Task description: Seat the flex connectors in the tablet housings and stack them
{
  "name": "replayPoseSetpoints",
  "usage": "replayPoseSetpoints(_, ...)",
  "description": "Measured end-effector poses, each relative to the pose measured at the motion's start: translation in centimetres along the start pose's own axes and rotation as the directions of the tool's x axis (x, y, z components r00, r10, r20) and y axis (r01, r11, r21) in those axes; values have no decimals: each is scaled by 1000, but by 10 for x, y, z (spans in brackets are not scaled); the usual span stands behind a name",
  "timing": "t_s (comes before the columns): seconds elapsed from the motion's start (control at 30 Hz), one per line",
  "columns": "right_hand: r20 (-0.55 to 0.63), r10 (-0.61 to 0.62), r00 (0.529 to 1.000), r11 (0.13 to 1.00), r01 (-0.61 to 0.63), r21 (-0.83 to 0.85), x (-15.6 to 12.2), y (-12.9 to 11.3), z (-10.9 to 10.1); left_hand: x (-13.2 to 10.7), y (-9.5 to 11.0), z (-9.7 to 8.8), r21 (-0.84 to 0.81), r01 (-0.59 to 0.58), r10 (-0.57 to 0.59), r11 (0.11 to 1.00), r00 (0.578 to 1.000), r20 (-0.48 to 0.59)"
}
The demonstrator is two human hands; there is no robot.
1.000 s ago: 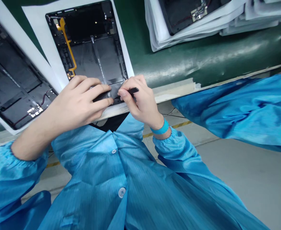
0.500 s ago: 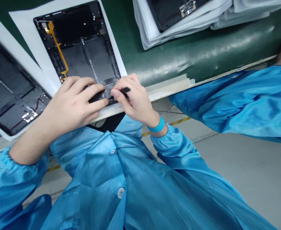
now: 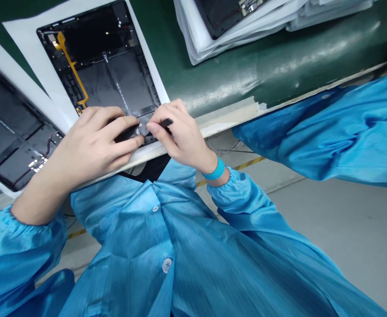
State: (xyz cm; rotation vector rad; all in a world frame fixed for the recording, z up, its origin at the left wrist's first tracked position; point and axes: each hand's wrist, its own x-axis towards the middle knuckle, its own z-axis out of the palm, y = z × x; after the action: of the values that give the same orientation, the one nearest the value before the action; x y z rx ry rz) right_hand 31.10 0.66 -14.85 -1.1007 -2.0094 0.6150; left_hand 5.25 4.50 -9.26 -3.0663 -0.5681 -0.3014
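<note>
A narrow pinch is held by the right hand (image 3: 182,134): a narrow black strip (image 3: 163,124) is gripped between thumb and forefinger, with the remaining fingers curled behind it. The left hand (image 3: 92,143) is laid with its fingers curled over a black flap (image 3: 125,134) just beside the pinch. Whether the flap is clamped or only pressed cannot be told, as the left thumb is hidden.

Compared with the views of a moment earlier, the whole scene has been shifted leftward and slightly upward in the picture. The hands are found in the same relation to the work, and no release or regrip is shown, so the change is attributed to head movement.

The strip and flap are located at the near end of an opened tablet rear housing (image 3: 114,79), which is laid on a white sheet (image 3: 21,33) on a green bench mat (image 3: 279,75). The long axis of the housing is directed from the hands upward and to the left in the view, and a yellow flex cable (image 3: 71,68) is routed along its left side. The long axis of the strip is laid across the housing, with its free end pointing right and slightly upward. A second tablet housing (image 3: 11,141) is placed to the left, and a stack of units in white foam wrap (image 3: 193,39) lies beyond.
</note>
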Motion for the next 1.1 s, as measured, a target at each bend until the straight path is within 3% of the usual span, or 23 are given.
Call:
replayPoseSetpoints(0.13,-9,6,1000,1000,-6,-3,1,-1,0,2,-2,-1,-5,-41,41,999,999,-36)
replayPoseSetpoints(0.27,-9,3,1000,1000,-3,-2,1,0,1,-1,-2,3,-82,23,-25,996,1000,-19)
replayPoseSetpoints(0.5,65,-9,998,999,12,-47,1,2,4,0,1,0,-5,-6,6,1000,1000,-19)
replayPoseSetpoints(0.67,160,-13,987,992,33,-123,7,3,-2,3,4,-4,-61,61,-56,996,996,74)
replayPoseSetpoints(0.83,144,29,989,994,-14,-104,12,8,-10,5,3,-4,-34,-9,9,999,1000,-22)
replayPoseSetpoints(1.1,81,90,993,993,-83,-78,15,12,-12,3,4,-3,-69,48,-45,997,998,42)
